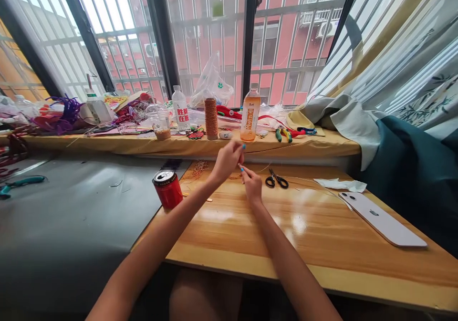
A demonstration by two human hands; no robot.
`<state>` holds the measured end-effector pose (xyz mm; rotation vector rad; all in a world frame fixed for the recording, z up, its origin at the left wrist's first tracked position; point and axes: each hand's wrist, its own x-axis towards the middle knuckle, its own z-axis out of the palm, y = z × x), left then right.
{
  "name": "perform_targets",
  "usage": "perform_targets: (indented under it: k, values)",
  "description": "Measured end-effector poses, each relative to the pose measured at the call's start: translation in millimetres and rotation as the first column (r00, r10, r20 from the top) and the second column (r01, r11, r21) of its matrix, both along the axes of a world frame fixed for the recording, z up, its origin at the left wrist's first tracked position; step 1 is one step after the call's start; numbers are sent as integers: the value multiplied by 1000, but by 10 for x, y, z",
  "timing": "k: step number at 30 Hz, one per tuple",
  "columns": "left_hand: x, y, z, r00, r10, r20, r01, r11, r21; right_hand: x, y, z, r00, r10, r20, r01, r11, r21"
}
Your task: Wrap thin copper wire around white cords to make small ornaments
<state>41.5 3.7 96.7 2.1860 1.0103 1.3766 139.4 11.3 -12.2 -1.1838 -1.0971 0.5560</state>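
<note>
Barely discernible item point(240, 165) between both hands point(228, 160) point(253, 187)

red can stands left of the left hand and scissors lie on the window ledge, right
No, the head view shows the scissors on the wooden table, not the window ledge. The red can does stand left of the left hand.

A red can point(168, 192) stands well left of a pale phone point(384, 221).
</note>
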Motion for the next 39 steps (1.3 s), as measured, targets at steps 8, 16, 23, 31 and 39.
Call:
perform_targets:
  k: [8,16,23,31,39]
  values:
    - [-223,-8,-954,934,87,346,54,924,-380,-171,-47,-2,966,259,29,-260,965,44]
    - [-249,4,-947,959,83,270,18,935,-353,-140,-69,32,974,227,-21,-227,974,15]
    - [-284,63,-1022,979,1,204,73,930,-359,-97,-58,62,946,240,-216,-243,970,16]
    - [-471,209,-1022,988,-32,-152,6,987,-163,-19,-9,26,947,311,81,-308,950,-46]
    - [-515,60,-898,703,332,-629,-65,911,408,-66,-43,4,806,243,539,-201,970,-135]
